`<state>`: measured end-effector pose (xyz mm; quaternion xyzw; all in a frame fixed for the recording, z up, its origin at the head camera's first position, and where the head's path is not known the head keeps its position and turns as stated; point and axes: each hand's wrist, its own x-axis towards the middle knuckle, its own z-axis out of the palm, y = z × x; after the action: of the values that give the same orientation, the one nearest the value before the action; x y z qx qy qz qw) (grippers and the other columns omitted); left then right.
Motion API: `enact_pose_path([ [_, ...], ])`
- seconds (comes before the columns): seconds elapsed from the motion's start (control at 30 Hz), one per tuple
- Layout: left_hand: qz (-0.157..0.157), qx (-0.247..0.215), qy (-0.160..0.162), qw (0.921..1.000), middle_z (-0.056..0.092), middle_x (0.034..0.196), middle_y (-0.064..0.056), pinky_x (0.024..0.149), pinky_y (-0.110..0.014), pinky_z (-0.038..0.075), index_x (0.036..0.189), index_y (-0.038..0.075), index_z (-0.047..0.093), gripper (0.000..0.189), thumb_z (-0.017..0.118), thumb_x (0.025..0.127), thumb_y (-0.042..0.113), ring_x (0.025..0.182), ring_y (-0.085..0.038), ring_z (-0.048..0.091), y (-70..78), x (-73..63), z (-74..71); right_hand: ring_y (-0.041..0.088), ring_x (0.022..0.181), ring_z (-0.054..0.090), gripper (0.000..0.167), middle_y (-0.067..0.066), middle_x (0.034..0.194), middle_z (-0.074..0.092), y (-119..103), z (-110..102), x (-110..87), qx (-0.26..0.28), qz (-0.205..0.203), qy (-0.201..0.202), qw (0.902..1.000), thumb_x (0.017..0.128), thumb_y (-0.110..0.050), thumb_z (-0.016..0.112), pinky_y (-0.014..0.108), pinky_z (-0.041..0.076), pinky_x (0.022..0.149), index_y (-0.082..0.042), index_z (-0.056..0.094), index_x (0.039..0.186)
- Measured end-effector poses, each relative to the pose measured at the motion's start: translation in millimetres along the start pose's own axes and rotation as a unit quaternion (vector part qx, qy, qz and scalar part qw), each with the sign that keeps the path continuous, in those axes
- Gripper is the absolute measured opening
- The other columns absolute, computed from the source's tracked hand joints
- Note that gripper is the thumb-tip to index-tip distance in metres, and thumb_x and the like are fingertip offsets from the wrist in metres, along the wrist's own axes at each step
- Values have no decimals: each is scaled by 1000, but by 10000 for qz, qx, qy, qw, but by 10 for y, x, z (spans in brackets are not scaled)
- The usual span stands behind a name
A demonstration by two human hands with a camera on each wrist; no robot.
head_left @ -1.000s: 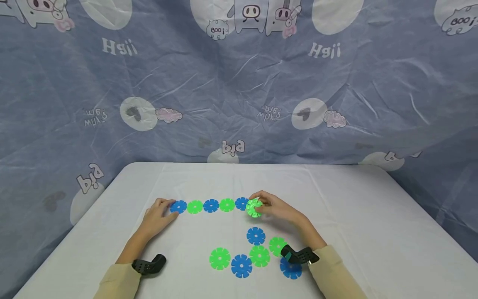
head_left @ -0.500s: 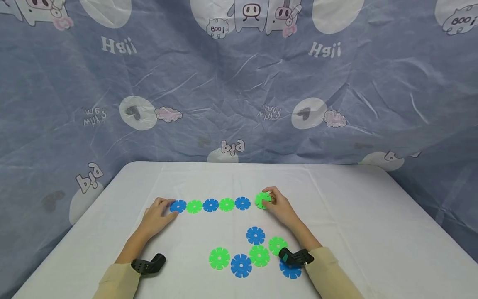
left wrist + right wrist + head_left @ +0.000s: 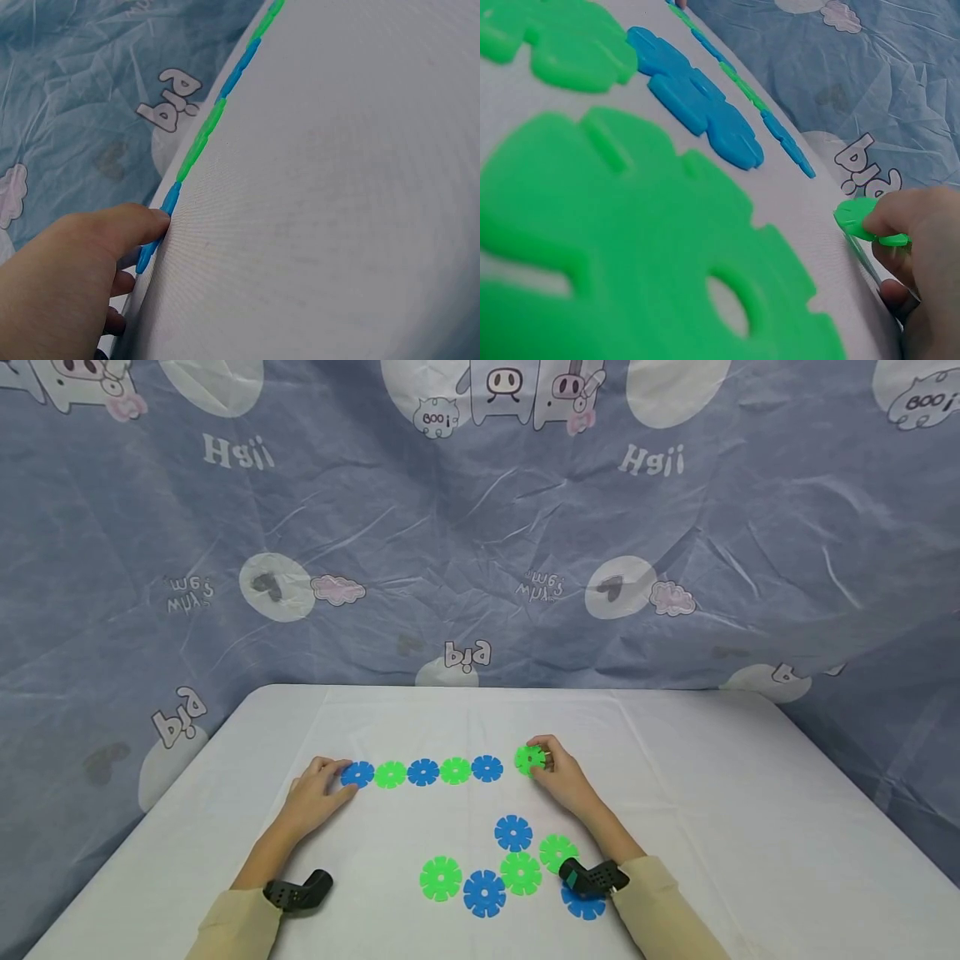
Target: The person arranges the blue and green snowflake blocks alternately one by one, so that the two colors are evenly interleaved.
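L hand (image 3: 318,795): part-curled, pinches blue disc (image 3: 359,774) (L end of row (image 3: 423,772)) | R hand (image 3: 564,777): ditto, green disc (image 3: 528,760)

A blue-grey cloth (image 3: 420,527) forms the backdrop, hanging beyond the far edge of the desk (image 3: 720,793) and showing past its left and right sides. It is wrinkled all over, with shiny creases, many of them toward the right. Its print repeats white discs (image 3: 678,393), small pink clouds (image 3: 337,590), dark hearts (image 3: 105,764), white lettering (image 3: 217,450) and, high up, pale figures (image 3: 504,406) with pink snouts. The desk is white, with rounded far corners and a faint crease (image 3: 630,727) running from the far edge toward the near right. Light falls softly and evenly on it, while the cloth darkens low on the right. In both wrist views the cloth looks bluer.
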<state>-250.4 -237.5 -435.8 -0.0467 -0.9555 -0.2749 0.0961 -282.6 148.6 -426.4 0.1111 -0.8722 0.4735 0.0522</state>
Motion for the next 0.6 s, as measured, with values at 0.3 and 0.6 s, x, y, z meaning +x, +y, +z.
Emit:
enact_pose_path([
  [0.3, -30, -28, -52, 10000, 48, 116, -16, 86, -49, 31, 126, 4, 51, 50, 58, 85, 32, 109, -33, 47, -5, -3, 3, 22, 98, 50, 45, 12, 123, 53, 39, 14, 12, -609, -213, 2, 9979, 84, -11, 60, 38, 41, 84, -9, 48, 127],
  [0.6, 53, 21, 6, 10000, 49, 115, -16, 84, -47, 32, 125, 4, 51, 50, 58, 85, 32, 108, -33, 48, -6, -7, 8, 34, 120, 42, 51, 17, 129, 49, 37, 11, -4, -1529, -305, 37, 9878, 84, -22, 60, 53, 28, 99, -8, 46, 131],
])
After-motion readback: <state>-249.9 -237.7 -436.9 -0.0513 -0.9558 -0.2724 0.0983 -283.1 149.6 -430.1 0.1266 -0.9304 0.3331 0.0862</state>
